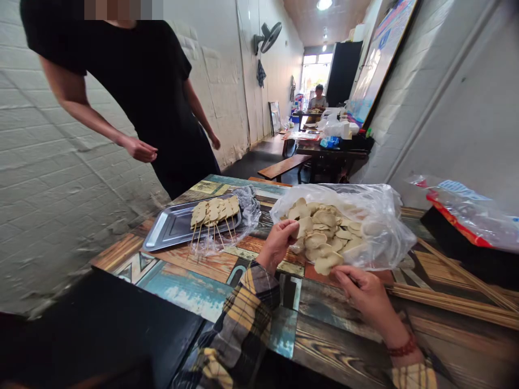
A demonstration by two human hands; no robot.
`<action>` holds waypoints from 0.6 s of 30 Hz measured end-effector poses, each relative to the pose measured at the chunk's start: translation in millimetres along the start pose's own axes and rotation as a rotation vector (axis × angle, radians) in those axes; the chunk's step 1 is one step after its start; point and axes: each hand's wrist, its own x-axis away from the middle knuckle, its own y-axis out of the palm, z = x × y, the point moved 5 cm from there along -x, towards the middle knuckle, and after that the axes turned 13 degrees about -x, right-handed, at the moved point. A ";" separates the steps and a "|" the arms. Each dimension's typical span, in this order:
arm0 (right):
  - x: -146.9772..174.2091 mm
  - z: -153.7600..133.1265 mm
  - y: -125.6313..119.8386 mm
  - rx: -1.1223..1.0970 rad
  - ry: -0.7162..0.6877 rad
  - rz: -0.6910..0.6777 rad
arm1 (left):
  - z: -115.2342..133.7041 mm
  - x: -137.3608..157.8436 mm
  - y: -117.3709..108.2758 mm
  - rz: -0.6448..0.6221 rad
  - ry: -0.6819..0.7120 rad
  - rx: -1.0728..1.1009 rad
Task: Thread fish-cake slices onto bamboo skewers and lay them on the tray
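A heap of thin, beige, round food slices (324,221) lies in an opened clear plastic bag (389,200) on the table. At the heap's left edge my left hand (280,241) is closed, its thumb and fingers pinched together against the slices; what they hold is hidden. My right hand (365,292) pinches the edge of a beige slice (327,263) at the front of the heap. Whether a skewer runs through that slice I cannot tell. Left of the bag, skewered slices (214,210) lie on a metal tray (170,227), their thin sticks pointing toward me.
Crumpled plastic wrap (248,205) lies by the tray. Long bamboo skewers (454,303) rest at the table's right, near a black box (450,237) with plastic packaging. A person in black (130,92) stands across at the left. Another person (318,100) sits far back.
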 end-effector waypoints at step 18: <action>0.6 3.8 1.5 0.019 -0.025 0.003 | -4.1 4.1 5.3 -0.006 -0.137 0.259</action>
